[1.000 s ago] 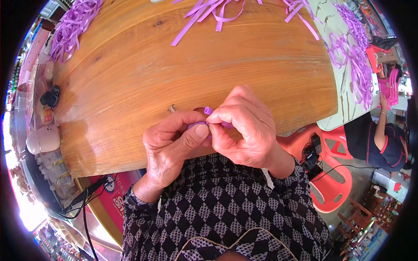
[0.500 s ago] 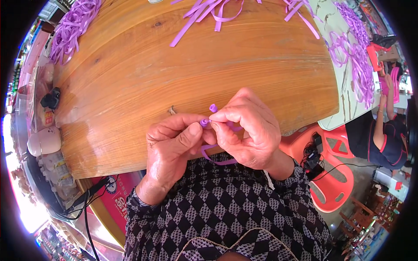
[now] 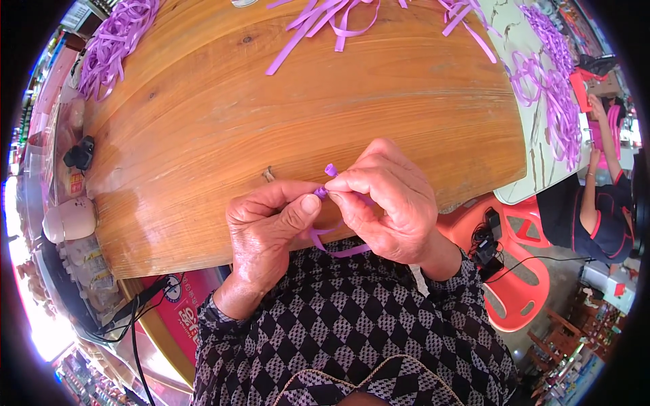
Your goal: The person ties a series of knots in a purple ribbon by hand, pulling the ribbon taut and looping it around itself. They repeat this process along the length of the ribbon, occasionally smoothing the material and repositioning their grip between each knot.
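Observation:
Over the near edge of the wooden table, both my hands meet at a small purple plastic end piece. My left hand pinches it between thumb and forefinger. Right beside it, the thumb and forefinger of my right hand are pressed together at the piece's right side; what exactly lies between those fingertips is too small to see. A second purple end piece sticks up next to my right fingertips. A purple strap loops below my hands, in front of my patterned top.
Heaps of purple straps lie at the table's far left, far edge and on a marble-patterned table at right. An orange plastic chair with black cables stands at right. Another person works beyond it.
My left thumb has closed in over the small purple piece, covering more of it. The upper end piece has tilted slightly. Beyond the chair, the other person's arm has moved up.

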Tool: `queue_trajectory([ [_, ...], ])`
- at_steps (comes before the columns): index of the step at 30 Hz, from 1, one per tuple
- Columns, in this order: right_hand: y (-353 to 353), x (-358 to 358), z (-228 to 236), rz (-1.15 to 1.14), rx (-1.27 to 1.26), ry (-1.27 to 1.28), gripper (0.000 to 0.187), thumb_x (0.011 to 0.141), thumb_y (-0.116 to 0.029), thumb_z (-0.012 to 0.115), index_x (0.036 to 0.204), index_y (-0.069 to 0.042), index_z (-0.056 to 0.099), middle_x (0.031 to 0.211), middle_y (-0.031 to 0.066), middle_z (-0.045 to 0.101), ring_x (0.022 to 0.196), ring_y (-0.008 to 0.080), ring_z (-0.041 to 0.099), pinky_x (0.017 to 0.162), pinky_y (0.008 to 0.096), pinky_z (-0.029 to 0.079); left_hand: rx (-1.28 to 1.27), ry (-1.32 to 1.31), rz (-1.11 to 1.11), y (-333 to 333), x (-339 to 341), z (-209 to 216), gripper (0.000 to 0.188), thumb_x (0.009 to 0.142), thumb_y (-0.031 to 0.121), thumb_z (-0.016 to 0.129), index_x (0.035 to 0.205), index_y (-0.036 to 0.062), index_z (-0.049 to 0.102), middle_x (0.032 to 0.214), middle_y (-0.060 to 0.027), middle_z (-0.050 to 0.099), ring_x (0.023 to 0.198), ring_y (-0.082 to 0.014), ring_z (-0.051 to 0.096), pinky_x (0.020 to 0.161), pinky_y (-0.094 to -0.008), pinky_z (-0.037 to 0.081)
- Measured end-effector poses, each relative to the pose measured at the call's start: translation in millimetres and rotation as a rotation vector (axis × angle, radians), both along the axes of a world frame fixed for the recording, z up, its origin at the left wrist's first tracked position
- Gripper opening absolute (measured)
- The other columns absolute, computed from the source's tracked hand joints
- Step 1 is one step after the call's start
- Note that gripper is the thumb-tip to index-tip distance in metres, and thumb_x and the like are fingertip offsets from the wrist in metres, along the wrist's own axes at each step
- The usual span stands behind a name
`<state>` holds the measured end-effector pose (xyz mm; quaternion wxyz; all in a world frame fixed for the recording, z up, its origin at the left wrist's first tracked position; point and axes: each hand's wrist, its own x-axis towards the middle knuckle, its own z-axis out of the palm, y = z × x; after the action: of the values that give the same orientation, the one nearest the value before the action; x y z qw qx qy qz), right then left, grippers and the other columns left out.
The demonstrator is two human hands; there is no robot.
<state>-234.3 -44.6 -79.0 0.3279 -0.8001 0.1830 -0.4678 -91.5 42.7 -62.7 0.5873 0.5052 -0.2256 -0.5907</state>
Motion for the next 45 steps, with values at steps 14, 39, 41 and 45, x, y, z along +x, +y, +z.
queue_trajectory([
  [14, -6, -4, 2, 0.01, -0.02, 0.05, 0.016, 0.066, 0.001, 0.07, 0.077, 0.0, 0.059, 0.066, 0.0071, 0.057, 0.057, 0.0213, 0.049, 0.051, 0.029, 0.037, 0.08, -0.069, -0.038, 0, -3, -2, 0.016, 0.082, 0.009, 0.064, 0.09, -0.0042, 0.065, 0.076, -0.0064, 0.065, 0.067, -0.0092, 0.058, 0.06, -0.0207, 0.048],
  [39, 8, -18, 9, 0.183, 0.828, -0.034, 0.023, 0.078, 0.0, 0.064, 0.1, 0.006, 0.059, 0.078, 0.0067, 0.063, 0.072, 0.0109, 0.061, 0.065, 0.0203, 0.048, -0.042, -0.148, -0.081, -5, -7, 6, 0.018, 0.086, 0.009, 0.059, 0.098, -0.0037, 0.06, 0.082, -0.007, 0.063, 0.074, -0.0117, 0.06, 0.067, -0.0225, 0.05],
  [41, 9, -17, 8, 0.152, 0.804, -0.047, 0.022, 0.077, 0.0, 0.066, 0.097, 0.005, 0.061, 0.076, 0.0063, 0.063, 0.072, 0.0114, 0.061, 0.064, 0.0207, 0.048, -0.026, -0.133, -0.095, -4, -8, 7, 0.018, 0.086, 0.009, 0.058, 0.099, -0.0039, 0.06, 0.081, -0.0075, 0.063, 0.073, -0.0118, 0.061, 0.065, -0.0223, 0.05],
  [45, 5, -18, 6, 0.02, 0.317, 0.087, 0.02, 0.071, -0.002, 0.071, 0.089, 0.002, 0.064, 0.067, 0.0062, 0.06, 0.058, 0.012, 0.055, 0.051, 0.0225, 0.041, -0.068, -0.204, -0.091, -4, -8, 10, 0.017, 0.085, 0.007, 0.059, 0.097, -0.0047, 0.061, 0.081, -0.0081, 0.063, 0.073, -0.0126, 0.06, 0.065, -0.0226, 0.049],
])
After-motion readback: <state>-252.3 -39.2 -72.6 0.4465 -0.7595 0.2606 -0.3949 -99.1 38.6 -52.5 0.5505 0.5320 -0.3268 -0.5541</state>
